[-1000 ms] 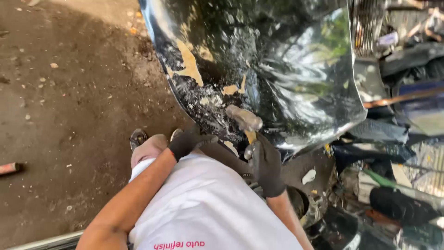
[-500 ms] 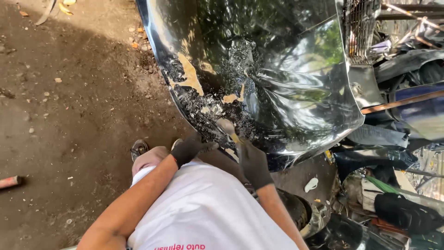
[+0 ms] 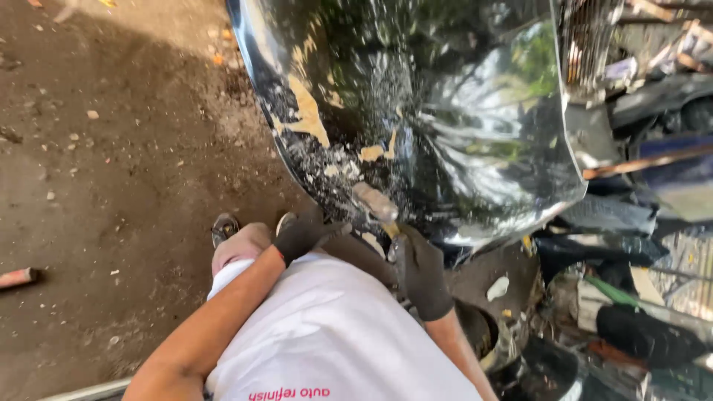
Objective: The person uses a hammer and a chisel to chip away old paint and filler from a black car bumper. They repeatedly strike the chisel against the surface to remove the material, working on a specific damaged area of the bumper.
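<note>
A glossy black car body panel (image 3: 460, 126) fills the upper middle, with patches of yellowish filler and chipped paint on its lower left part. My right hand (image 3: 420, 271), in a black glove, grips a scraper (image 3: 375, 202) whose metal blade rests against the chipped area. My left hand (image 3: 304, 234), also gloved in black, lies against the panel's lower edge just left of the scraper. My white shirt and bare forearms fill the bottom middle.
Bare dirt ground (image 3: 111, 171) with small stones lies to the left, and a pinkish stick (image 3: 16, 278) sits at the left edge. Car parts, a grille (image 3: 587, 44) and cluttered scrap crowd the right side. A round tin (image 3: 483, 341) sits below my right hand.
The scraper has shifted slightly along the chipped patch, and my right hand moved with it. My left hand stays against the panel's lower edge.
</note>
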